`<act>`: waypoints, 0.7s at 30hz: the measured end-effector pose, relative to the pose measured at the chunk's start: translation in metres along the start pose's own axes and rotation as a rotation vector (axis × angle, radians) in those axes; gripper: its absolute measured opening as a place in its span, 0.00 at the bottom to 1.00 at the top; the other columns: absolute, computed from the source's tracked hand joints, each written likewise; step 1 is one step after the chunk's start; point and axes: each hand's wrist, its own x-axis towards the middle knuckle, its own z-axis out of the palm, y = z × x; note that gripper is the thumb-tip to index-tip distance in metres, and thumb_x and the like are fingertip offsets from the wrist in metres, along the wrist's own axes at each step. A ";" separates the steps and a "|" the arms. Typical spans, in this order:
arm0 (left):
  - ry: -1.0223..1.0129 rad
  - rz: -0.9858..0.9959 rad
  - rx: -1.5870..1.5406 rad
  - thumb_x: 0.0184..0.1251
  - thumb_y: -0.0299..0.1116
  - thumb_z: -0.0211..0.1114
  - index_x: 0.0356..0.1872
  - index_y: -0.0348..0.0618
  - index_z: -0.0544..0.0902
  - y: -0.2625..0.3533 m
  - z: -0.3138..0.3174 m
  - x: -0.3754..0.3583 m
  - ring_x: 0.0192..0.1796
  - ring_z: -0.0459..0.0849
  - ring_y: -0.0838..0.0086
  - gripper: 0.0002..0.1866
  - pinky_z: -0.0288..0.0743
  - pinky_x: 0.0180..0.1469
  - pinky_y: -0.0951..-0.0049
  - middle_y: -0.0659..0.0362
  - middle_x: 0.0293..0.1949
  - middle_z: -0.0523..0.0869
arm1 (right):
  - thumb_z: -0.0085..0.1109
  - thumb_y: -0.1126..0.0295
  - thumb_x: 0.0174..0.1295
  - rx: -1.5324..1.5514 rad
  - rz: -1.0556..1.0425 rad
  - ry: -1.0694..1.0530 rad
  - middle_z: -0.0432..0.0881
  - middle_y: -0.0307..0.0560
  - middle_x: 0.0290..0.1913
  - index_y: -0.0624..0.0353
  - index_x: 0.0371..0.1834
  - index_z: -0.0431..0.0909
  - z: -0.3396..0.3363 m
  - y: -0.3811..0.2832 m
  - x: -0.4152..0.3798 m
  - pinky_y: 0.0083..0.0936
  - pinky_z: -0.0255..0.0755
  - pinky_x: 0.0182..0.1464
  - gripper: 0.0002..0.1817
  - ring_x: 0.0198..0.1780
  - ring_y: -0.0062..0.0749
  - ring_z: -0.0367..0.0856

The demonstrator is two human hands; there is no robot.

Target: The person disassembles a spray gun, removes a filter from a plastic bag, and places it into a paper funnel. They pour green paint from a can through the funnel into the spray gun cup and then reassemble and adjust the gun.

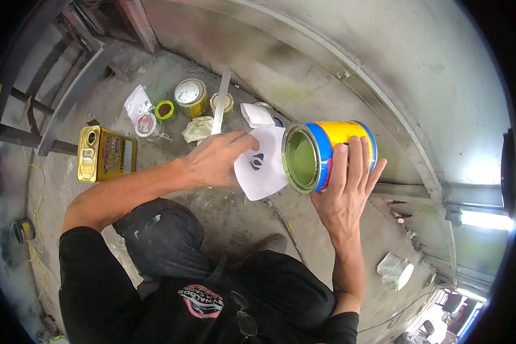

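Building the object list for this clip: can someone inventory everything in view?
paint can: 1, yellow and blue, green inside, tipped, in right hand
paper: 1, white, in left hand, at the can mouth
square tin: 1, gold, floor left
round cans: 2, gold, floor behind
stick: 1, pale, standing in one of the round cans
rag: 1, whitish, floor
crumpled bag: 1, white, floor right
left hand: 1, gripping paper
right hand: 1, around paint can
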 end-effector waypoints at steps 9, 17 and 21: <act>0.030 -0.007 -0.022 0.45 0.36 0.82 0.56 0.38 0.76 0.001 0.002 0.000 0.42 0.88 0.52 0.35 0.83 0.43 0.59 0.48 0.44 0.84 | 0.62 0.72 0.67 -0.058 -0.078 0.047 0.71 0.63 0.70 0.55 0.68 0.68 0.002 -0.004 0.000 0.77 0.39 0.75 0.26 0.74 0.59 0.69; 0.025 -0.014 -0.024 0.44 0.38 0.83 0.56 0.39 0.75 0.003 0.001 0.003 0.42 0.87 0.52 0.37 0.83 0.44 0.58 0.48 0.44 0.84 | 0.62 0.72 0.68 -0.106 -0.130 0.067 0.70 0.62 0.71 0.49 0.72 0.65 0.004 -0.003 -0.003 0.77 0.31 0.76 0.29 0.74 0.59 0.69; 0.028 -0.019 -0.025 0.43 0.38 0.84 0.56 0.39 0.75 0.002 0.002 0.004 0.43 0.87 0.52 0.37 0.83 0.44 0.58 0.48 0.45 0.84 | 0.62 0.71 0.68 -0.138 -0.136 0.059 0.70 0.60 0.71 0.46 0.73 0.64 0.005 -0.004 -0.003 0.77 0.29 0.76 0.31 0.74 0.58 0.69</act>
